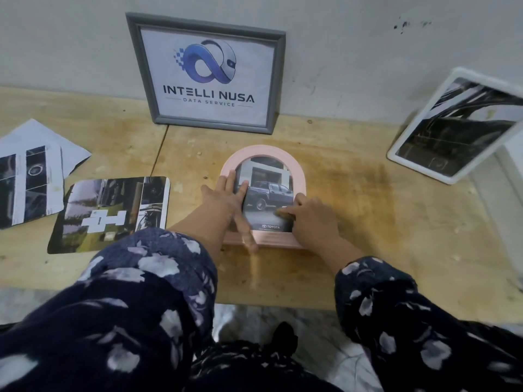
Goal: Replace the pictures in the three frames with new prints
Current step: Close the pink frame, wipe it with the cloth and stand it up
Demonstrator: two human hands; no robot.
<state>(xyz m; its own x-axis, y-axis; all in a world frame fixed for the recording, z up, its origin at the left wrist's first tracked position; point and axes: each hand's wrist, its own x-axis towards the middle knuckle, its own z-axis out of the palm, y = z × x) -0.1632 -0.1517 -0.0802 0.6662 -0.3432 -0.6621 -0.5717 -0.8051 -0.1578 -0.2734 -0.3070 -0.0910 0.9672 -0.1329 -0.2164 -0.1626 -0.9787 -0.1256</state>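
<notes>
Centre of the frame: a pink arched frame (263, 168) lies flat on the bench (353, 216), holding a print (267, 193) of a dark pickup truck with a Toyota logo along its lower edge. The left hand (226, 198) rests on the frame's left side, fingers (230, 181) straight and spread across rim and print. The right hand (308, 215) lies on the lower right of the print, fingers curled, a fingertip pressing the paper. Upper centre: a grey frame (208, 73) with a logo print leans upright against the wall. Upper right: a white frame (455, 125) stands tilted, showing a dark picture. Left: two loose prints (110, 213) (28, 182) lie flat on the bench.
</notes>
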